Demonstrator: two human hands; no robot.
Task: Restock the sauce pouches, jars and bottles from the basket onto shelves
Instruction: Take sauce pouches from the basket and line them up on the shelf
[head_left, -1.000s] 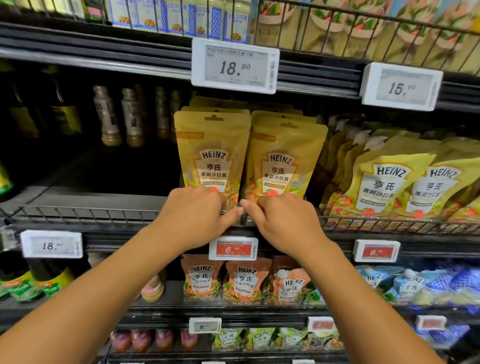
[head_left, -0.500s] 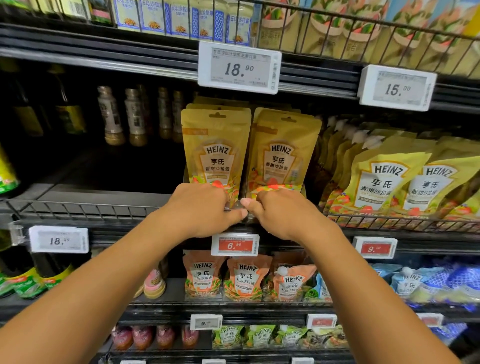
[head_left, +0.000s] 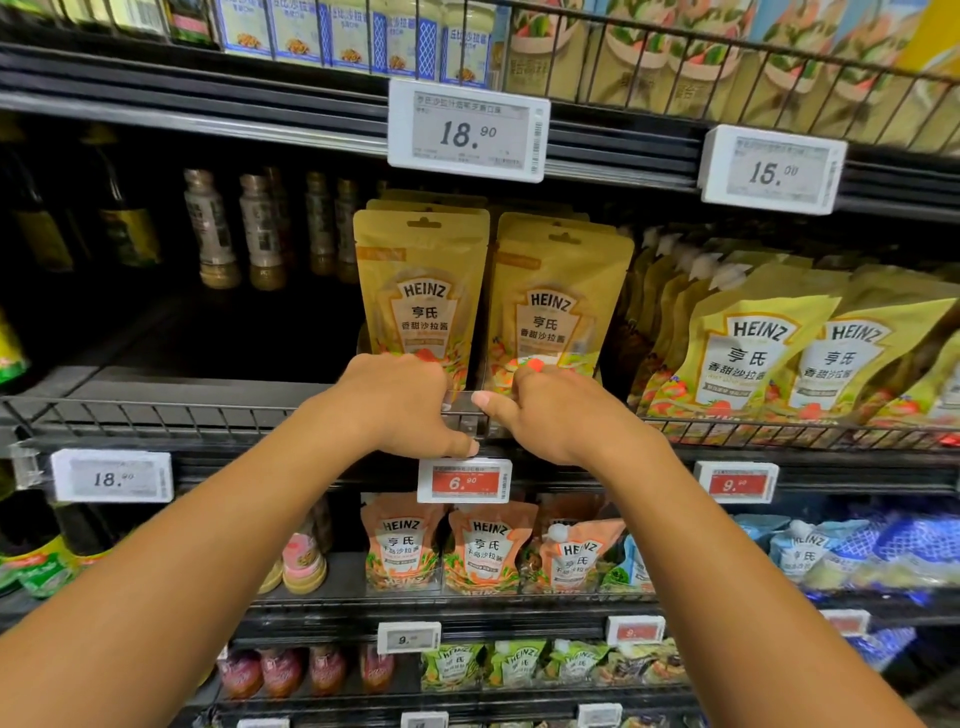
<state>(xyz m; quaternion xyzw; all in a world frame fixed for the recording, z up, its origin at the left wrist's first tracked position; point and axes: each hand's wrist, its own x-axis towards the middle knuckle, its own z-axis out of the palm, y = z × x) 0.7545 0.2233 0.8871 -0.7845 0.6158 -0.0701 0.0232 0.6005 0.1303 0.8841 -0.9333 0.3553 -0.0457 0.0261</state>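
Observation:
Two gold Heinz pouches stand side by side at the front of the middle shelf: the left pouch (head_left: 421, 291) and the right pouch (head_left: 556, 301), with more of the same behind them. My left hand (head_left: 400, 405) is curled around the bottom of the left pouch, thumb down on the wire rail (head_left: 156, 415). My right hand (head_left: 550, 410) is curled around the bottom of the right pouch, thumb pointing left. My fingertips are hidden behind the hands. The basket is out of view.
Yellow Heinz spout pouches (head_left: 748, 343) fill the same shelf to the right. Small bottles (head_left: 213, 234) stand deep at the left, with dark bare shelf in front. Orange pouches (head_left: 485, 545) sit one shelf down, under a 6.90 price tag (head_left: 464, 480).
Both hands stay at the pouch bottoms. The right pouch has gone from leaning to nearly upright. My left thumb has dropped away from my right thumb onto the rail.

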